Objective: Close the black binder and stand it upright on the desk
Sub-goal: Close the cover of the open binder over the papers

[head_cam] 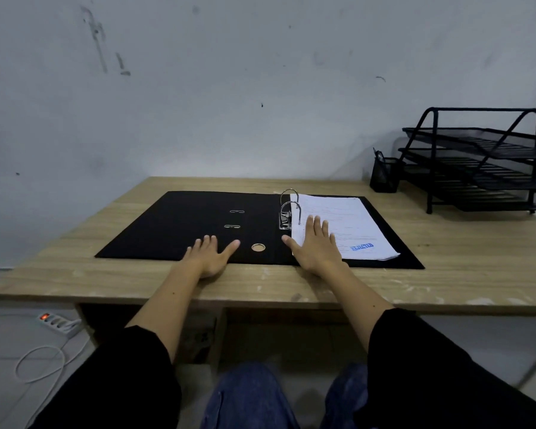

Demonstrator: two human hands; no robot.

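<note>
The black binder (180, 227) lies open and flat on the wooden desk (461, 261). Its metal rings (290, 209) stand up near the middle, and a stack of white papers (350, 224) with a blue stamp lies on its right half. My left hand (209, 257) rests palm down on the front edge of the left cover, fingers spread. My right hand (314, 247) lies flat on the lower left corner of the papers, fingers apart. Neither hand grips anything.
A black mesh paper tray rack (483, 162) with three tiers stands at the back right of the desk, with a black mesh pen cup (384, 174) beside it. A grey wall rises behind the desk. A power strip (58, 323) and white cable lie on the floor at left.
</note>
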